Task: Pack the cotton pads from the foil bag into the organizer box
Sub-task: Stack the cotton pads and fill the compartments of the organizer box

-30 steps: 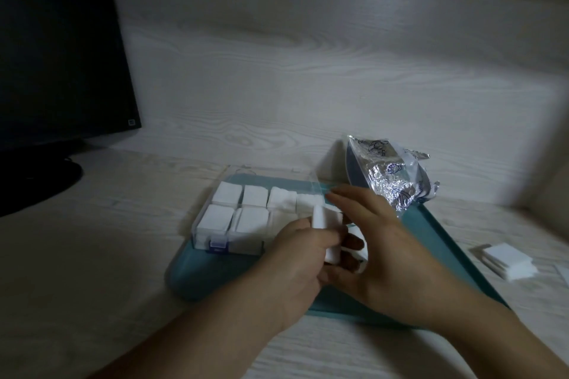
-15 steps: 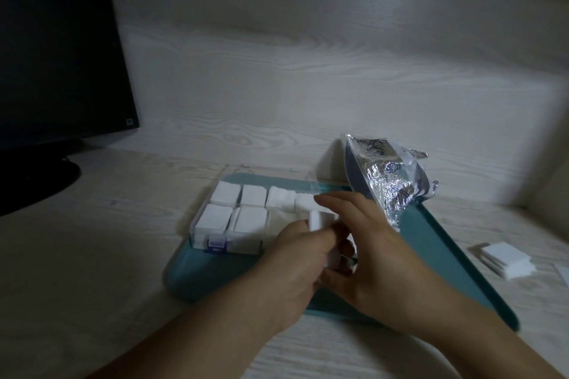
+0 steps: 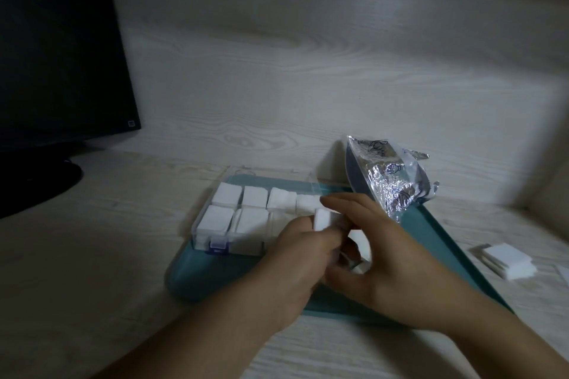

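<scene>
Most of my packing looks done: the clear organizer box (image 3: 215, 224) on the teal tray (image 3: 443, 243) shows at least six compartments stuffed with white cotton pads (image 3: 226, 194), all toward ten o'clock of my hands. My left hand (image 3: 303, 258) and right hand (image 3: 378, 255) curl together around a small stack of pads (image 3: 322, 219), fingers bent and pinching it over the box's right end, at its three o'clock side. I judge those hidden compartments unfinished. The foil bag (image 3: 391, 181) slumps at one o'clock; loose pads (image 3: 508, 260) wait at three o'clock on the desk.
</scene>
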